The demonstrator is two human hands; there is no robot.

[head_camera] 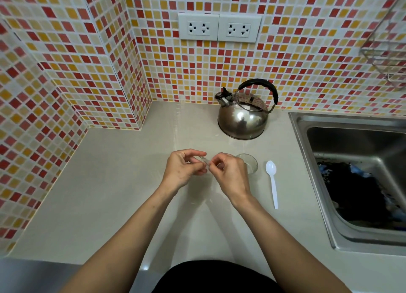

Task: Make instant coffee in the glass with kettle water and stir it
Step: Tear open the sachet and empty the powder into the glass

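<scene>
Nearest the camera, two bare forearms are stretched forward over the pale grey glossy tabletop (105,183). The left hand (183,168) and the right hand (230,174) are brought together above the tabletop, and a small, thin, clear object (206,161) is pinched between the fingertips of both; what it is cannot be told. A small clear drinking glass (249,163) is seen upright just behind the right hand, partly hidden by it. A white plastic spoon (272,182) is laid flat to the right of the glass, bowl pointed away. A stainless steel sink (307,152) is set into the tabletop at the right. Farther back, a round polished steel kettle with a black arched handle (243,117) is stood near the mosaic-tiled wall (307,51), under two white double sockets (219,28).
</scene>
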